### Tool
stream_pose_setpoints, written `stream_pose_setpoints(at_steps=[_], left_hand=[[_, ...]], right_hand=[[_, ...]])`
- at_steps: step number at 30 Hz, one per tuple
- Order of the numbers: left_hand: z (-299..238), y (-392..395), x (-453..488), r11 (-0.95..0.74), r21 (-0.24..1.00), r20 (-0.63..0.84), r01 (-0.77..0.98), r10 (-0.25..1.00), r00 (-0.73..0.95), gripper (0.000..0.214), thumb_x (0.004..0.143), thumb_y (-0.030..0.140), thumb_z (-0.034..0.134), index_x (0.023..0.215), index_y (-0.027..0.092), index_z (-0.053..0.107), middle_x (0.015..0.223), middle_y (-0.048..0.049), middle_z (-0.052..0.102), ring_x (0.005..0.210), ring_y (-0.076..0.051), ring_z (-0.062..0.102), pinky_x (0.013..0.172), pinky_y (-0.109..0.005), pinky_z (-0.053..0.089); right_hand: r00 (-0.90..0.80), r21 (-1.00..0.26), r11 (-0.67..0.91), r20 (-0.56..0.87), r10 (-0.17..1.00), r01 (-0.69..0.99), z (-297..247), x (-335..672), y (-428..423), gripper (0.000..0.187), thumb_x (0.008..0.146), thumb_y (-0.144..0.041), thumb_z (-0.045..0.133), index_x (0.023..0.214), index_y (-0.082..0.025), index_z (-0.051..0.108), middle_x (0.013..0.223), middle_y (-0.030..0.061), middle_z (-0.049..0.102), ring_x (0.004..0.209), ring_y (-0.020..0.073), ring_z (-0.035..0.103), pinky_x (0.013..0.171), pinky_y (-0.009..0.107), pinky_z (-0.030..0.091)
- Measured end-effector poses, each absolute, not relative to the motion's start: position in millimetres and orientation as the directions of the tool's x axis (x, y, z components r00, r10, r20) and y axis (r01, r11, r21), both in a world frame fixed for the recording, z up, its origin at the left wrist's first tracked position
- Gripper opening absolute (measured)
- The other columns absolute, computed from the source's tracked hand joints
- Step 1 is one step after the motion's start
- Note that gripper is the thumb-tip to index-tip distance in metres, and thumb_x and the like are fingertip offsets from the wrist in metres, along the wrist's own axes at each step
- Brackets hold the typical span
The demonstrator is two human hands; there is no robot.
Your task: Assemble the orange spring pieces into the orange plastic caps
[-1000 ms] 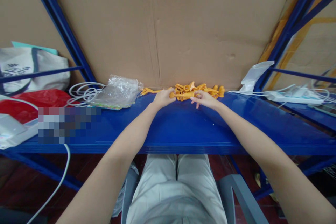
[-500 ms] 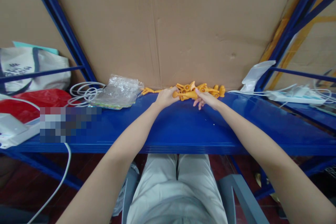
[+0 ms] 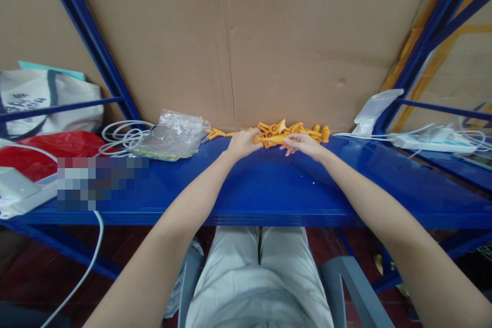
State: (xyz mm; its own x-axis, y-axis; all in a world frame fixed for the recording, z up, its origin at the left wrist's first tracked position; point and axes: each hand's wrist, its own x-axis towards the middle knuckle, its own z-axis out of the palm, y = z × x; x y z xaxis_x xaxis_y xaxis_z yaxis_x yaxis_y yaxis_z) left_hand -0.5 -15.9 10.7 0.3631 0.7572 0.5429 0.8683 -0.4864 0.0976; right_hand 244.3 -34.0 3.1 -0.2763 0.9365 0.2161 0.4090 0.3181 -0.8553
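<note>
A small pile of orange-yellow plastic pieces (image 3: 295, 127), some with round cup-like ends, lies at the back of the blue table against the cardboard. In front of it, my left hand (image 3: 243, 144) is closed on the round end of one long orange plastic piece (image 3: 272, 140). The thumb and fingers of my right hand (image 3: 306, 145) pinch the right end of that same piece. More orange pieces (image 3: 217, 134) lie to the left of my left hand. My fingers hide part of the held piece, so its exact kind is unclear.
A clear plastic bag (image 3: 172, 133) and coiled white cable (image 3: 125, 136) lie left on the blue table (image 3: 269, 189). Beyond them are a red bag (image 3: 65, 146) and a white power strip (image 3: 26, 197). Cardboard (image 3: 288, 46) walls the back; another strip (image 3: 434, 141) lies right.
My right hand has turned slightly and its fingers have drawn up to the right end of the held orange piece. My left hand has stayed in place.
</note>
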Motion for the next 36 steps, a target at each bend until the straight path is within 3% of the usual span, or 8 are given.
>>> stream_pose_setpoints(at_steps=[8, 12, 14, 18, 21, 25, 30, 36], left_hand=[[11.2, -14.5, -2.7, -0.508, 0.137, 0.514, 0.851, 0.77, 0.377, 0.04, 0.091, 0.033, 0.067, 0.129, 0.021, 0.065, 0.106, -0.0072, 0.078, 0.1, -0.024, 0.075, 0.084, -0.029, 0.054], [7.3, -4.6, -10.8, -0.514, 0.215, 0.54, 0.831, 0.771, 0.337, 0.058, 0.096, 0.037, 0.06, 0.15, 0.023, 0.044, 0.109, -0.0056, 0.076, 0.1, -0.021, 0.074, 0.085, -0.029, 0.055], [3.3, 4.3, -19.2, -0.476, 0.237, 0.557, 0.847, 0.781, 0.283, 0.056, 0.097, 0.034, 0.056, 0.15, 0.021, 0.043, 0.121, -0.0094, 0.073, 0.109, -0.023, 0.072, 0.091, -0.032, 0.055], [-6.4, 22.0, -40.1, -0.394, 0.198, 0.512, 0.897, 0.822, 0.248, 0.054, 0.091, 0.024, 0.057, 0.145, 0.018, 0.05, 0.14, -0.0149, 0.064, 0.134, -0.028, 0.059, 0.111, -0.041, 0.049], [-12.4, 28.8, -51.4, -0.234, 0.178, 0.381, 0.956, 0.912, 0.153, 0.059, 0.094, 0.028, 0.054, 0.151, 0.02, 0.047, 0.157, -0.0151, 0.052, 0.147, -0.031, 0.047, 0.118, -0.049, 0.044], [-17.0, 31.9, -57.0, -0.065, 0.159, 0.188, 0.985, 0.982, 0.034, 0.063, 0.099, 0.038, 0.045, 0.161, 0.026, 0.037, 0.171, -0.0121, 0.032, 0.157, -0.033, 0.031, 0.121, -0.058, 0.037], [-20.2, 36.7, -57.8, -0.111, 0.131, 0.074, 0.985, 0.992, 0.102, 0.059, 0.103, 0.039, 0.033, 0.161, 0.03, 0.039, 0.171, -0.0097, 0.031, 0.158, -0.033, 0.029, 0.122, -0.064, 0.032], [-22.8, 41.0, -56.2, -0.168, 0.127, 0.09, 0.978, 0.983, 0.157, 0.059, 0.103, 0.037, 0.034, 0.161, 0.028, 0.04, 0.17, -0.0114, 0.032, 0.158, -0.033, 0.03, 0.12, -0.064, 0.034]], right_hand=[[-0.229, -0.845, 0.375, 0.307, 0.924, 0.38, -2.1, 243.6, -27.4, 0.047, 0.085, -0.067, 0.071, 0.089, -0.021, 0.067, 0.096, 0.012, 0.079, 0.075, 0.0245, 0.077, 0.075, 0.04, 0.061], [-0.033, -0.834, 0.428, 0.446, 0.895, 0.349, -6.7, 250.1, -7.8, 0.047, 0.084, -0.066, 0.073, 0.093, -0.021, 0.063, 0.092, 0.0122, 0.078, 0.073, 0.0254, 0.076, 0.073, 0.043, 0.063], [0.097, -0.802, 0.445, 0.519, 0.849, 0.399, -8.1, 256.5, 0.9, 0.048, 0.085, -0.065, 0.071, 0.101, -0.021, 0.062, 0.094, 0.0123, 0.078, 0.075, 0.0262, 0.076, 0.073, 0.044, 0.063], [0.202, -0.609, 0.438, 0.706, 0.679, 0.661, -6.9, 271.4, 4.3, 0.045, 0.087, -0.054, 0.069, 0.116, -0.021, 0.062, 0.113, 0.014, 0.077, 0.094, 0.0299, 0.075, 0.085, 0.047, 0.06], [0.176, -0.446, 0.295, 0.753, 0.634, 0.845, -0.9, 276.4, -1.4, 0.043, 0.09, -0.045, 0.064, 0.125, -0.02, 0.06, 0.117, 0.0156, 0.076, 0.098, 0.0322, 0.073, 0.089, 0.047, 0.054], [0.072, -0.226, 0.148, 0.742, 0.666, 0.963, 13.4, 268.4, -6.6, 0.038, 0.097, -0.034, 0.053, 0.131, -0.018, 0.057, 0.122, 0.0178, 0.073, 0.106, 0.0335, 0.07, 0.091, 0.045, 0.047], [-0.056, 0.059, 0.024, 0.614, 0.787, 0.998, 29.3, 244.3, -6.5, 0.032, 0.099, -0.025, 0.045, 0.127, -0.016, 0.06, 0.12, 0.0203, 0.073, 0.109, 0.0333, 0.068, 0.097, 0.046, 0.038], [-0.036, 0.116, -0.029, 0.517, 0.855, 0.993, 34.4, 217.9, -2.6, 0.035, 0.099, -0.025, 0.047, 0.13, -0.012, 0.06, 0.12, 0.0236, 0.073, 0.114, 0.0354, 0.066, 0.101, 0.049, 0.038]])
